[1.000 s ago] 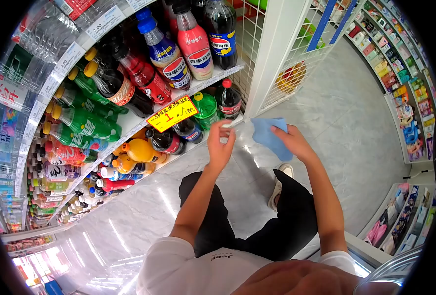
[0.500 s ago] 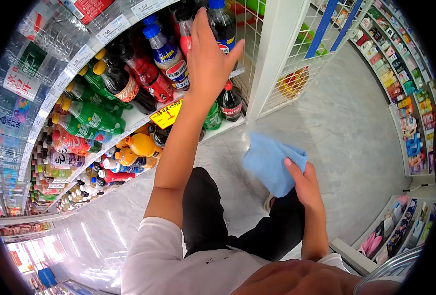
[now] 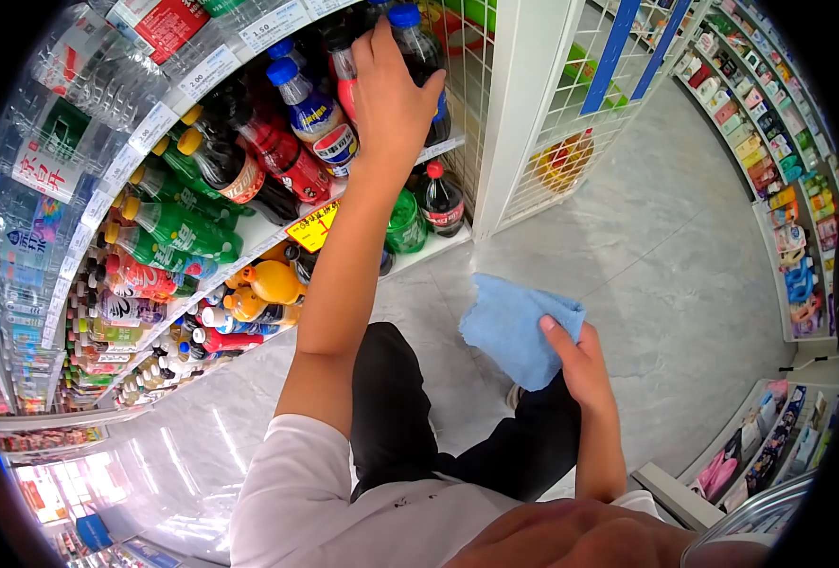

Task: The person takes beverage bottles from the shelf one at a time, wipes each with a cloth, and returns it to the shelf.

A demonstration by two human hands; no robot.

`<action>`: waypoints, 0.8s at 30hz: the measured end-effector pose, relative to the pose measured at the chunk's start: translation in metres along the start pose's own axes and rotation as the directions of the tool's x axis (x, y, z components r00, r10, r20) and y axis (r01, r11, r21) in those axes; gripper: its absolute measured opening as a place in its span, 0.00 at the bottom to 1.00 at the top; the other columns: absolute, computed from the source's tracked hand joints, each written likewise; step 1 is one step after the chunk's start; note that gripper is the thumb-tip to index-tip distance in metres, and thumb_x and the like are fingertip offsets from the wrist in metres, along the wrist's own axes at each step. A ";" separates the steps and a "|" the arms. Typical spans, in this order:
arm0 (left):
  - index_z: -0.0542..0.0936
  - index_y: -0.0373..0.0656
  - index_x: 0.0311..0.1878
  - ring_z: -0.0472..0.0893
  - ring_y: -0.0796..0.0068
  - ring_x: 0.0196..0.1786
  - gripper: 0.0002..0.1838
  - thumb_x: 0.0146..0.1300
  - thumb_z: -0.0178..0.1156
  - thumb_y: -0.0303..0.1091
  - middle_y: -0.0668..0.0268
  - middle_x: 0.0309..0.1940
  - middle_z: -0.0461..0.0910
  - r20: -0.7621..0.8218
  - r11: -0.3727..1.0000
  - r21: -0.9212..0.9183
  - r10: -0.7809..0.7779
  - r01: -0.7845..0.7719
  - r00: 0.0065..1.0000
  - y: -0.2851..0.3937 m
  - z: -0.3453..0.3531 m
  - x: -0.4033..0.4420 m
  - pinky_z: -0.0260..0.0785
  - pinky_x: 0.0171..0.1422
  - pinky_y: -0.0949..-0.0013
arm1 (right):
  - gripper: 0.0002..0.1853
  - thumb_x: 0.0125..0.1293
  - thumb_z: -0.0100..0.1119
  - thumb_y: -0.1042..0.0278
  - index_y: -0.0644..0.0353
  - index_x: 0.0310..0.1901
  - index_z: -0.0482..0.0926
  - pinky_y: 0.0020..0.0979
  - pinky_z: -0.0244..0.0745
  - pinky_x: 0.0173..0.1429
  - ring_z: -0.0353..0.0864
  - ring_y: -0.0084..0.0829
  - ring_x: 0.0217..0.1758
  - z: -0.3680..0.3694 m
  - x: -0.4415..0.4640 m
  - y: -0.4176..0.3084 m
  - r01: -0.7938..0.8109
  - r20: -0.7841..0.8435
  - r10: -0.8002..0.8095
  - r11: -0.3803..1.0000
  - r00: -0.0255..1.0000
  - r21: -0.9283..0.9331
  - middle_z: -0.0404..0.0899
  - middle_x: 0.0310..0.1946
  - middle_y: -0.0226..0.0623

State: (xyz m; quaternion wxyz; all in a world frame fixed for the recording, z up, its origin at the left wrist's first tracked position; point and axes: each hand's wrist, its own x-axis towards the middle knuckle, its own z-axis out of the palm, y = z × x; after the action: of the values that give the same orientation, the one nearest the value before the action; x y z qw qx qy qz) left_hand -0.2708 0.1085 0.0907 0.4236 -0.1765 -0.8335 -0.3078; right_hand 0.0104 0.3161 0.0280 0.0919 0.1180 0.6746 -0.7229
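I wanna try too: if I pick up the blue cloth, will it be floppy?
Probably floppy: the blue cloth has a wavy, uneven edge. Likely light too, since it looks thin and the right hand alone holds it.

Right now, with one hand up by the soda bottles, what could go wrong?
The left hand is among closely packed bottles, so it might knock a neighbor, like the blue-capped bottle with the blue label.

That bottle stands near the front edge of its shelf, so a bump could perhaps tip it onto the floor.

The right hand holds the blue cloth by one side, so it might slip and drop.
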 end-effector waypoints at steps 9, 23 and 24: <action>0.69 0.37 0.65 0.78 0.51 0.56 0.43 0.46 0.79 0.36 0.51 0.59 0.73 0.003 0.999 -0.029 0.020 -0.020 1.000 0.005 -0.006 -0.009 0.73 0.60 0.57 | 0.21 0.75 0.57 0.58 0.70 0.56 0.80 0.27 0.71 0.60 0.77 0.21 0.52 -0.004 0.002 0.004 0.002 -0.028 0.000 0.998 1.000 0.056 0.83 0.49 0.32; 0.73 0.39 0.62 0.84 0.56 0.48 0.40 0.45 0.81 0.37 0.54 0.52 0.81 0.173 0.967 -0.241 -0.045 0.087 0.984 0.009 -0.003 -0.046 0.78 0.51 0.60 | 0.21 0.75 0.58 0.58 0.70 0.55 0.80 0.27 0.71 0.59 0.78 0.22 0.52 -0.005 0.004 0.003 -0.004 -0.054 0.006 1.000 0.999 0.031 0.84 0.48 0.32; 0.74 0.40 0.61 0.84 0.58 0.48 0.40 0.44 0.81 0.37 0.55 0.51 0.81 0.189 0.955 -0.272 -0.067 0.118 0.980 0.009 -0.002 -0.050 0.78 0.51 0.62 | 0.21 0.75 0.57 0.58 0.70 0.55 0.81 0.27 0.71 0.59 0.78 0.22 0.52 -0.006 0.004 0.003 -0.008 -0.062 0.010 0.999 0.998 0.033 0.84 0.48 0.32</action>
State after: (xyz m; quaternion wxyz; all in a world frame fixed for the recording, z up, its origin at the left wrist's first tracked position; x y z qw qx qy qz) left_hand -0.2356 0.1126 0.0543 0.3031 -0.2226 -0.8231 -0.4256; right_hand 0.0081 0.3216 0.0234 0.0724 0.1448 0.6647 -0.7294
